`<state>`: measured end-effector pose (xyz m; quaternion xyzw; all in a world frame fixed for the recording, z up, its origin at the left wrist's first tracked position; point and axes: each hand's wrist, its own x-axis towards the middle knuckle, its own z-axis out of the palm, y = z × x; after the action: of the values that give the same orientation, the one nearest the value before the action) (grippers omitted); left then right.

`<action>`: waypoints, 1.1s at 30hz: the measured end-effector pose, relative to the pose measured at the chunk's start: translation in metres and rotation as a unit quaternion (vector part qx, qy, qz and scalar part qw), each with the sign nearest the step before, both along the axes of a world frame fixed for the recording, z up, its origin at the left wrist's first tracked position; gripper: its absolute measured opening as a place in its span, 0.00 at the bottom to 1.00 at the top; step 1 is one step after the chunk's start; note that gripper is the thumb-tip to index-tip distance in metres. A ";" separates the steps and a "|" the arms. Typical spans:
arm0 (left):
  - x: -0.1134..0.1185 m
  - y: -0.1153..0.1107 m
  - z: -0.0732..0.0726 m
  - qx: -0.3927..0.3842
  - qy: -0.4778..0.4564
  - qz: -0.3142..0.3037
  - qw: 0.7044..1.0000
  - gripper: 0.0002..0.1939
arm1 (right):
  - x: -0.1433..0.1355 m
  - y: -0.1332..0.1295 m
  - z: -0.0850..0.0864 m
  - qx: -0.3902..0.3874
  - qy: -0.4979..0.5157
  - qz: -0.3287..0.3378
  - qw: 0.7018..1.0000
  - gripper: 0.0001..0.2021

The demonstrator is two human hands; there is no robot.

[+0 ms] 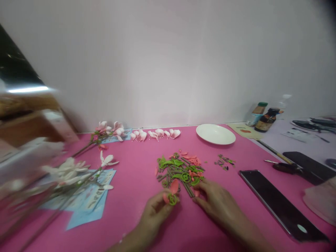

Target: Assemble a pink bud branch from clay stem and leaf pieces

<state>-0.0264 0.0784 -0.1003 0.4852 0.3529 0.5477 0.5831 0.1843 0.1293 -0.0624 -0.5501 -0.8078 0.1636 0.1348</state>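
Note:
My left hand (156, 209) is closed in a pinch on a small green ring-shaped piece (172, 199) with coral petals (174, 186) at it, in front of the pile. My right hand (217, 199) is at the right front edge of the pile, thumb and fingertips closed about a small coral petal piece (196, 193). Beyond the hands lies a loose pile of small plastic flower parts: green rings (186, 177), green leaf-like pieces (168, 162), brownish stem pieces (172, 171) and coral pieces (193, 160).
Pale pink petals (160, 133) lie in a row along the wall. A white plate (215, 134) stands at the back right; a phone (278, 203), a screwdriver (286, 168) and bottles (267, 119) are at right. Artificial flowers (68, 171) on blue cards (89, 215) are at left.

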 end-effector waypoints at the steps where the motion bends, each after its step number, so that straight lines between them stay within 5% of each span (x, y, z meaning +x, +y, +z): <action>1: 0.000 0.000 0.001 0.002 0.009 -0.001 1.000 0.12 | -0.001 0.000 -0.002 0.005 0.000 0.004 1.000 0.06; 11: -0.002 0.000 0.003 0.026 0.053 0.002 0.998 0.15 | -0.001 0.002 -0.016 0.045 0.006 -0.013 0.999 0.12; 20: 0.001 0.003 0.005 0.072 0.042 0.007 0.997 0.21 | -0.003 0.002 -0.004 0.050 0.078 -0.071 0.993 0.09; 26: 0.001 0.002 0.006 0.100 0.056 0.004 0.993 0.22 | -0.011 -0.009 0.012 -0.020 0.323 0.060 0.944 0.09; 30: 0.001 0.000 0.008 0.120 0.069 -0.003 0.990 0.20 | -0.015 -0.015 0.015 -0.019 0.376 0.142 0.916 0.08; 33: 0.000 0.000 0.011 0.119 0.076 0.001 0.990 0.19 | -0.017 -0.017 0.016 0.052 0.376 0.190 0.906 0.02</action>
<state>-0.0264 0.0781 -0.0892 0.5908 0.3289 0.5484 0.4920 0.1675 0.1124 -0.0467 -0.2762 -0.7939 0.3386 0.4228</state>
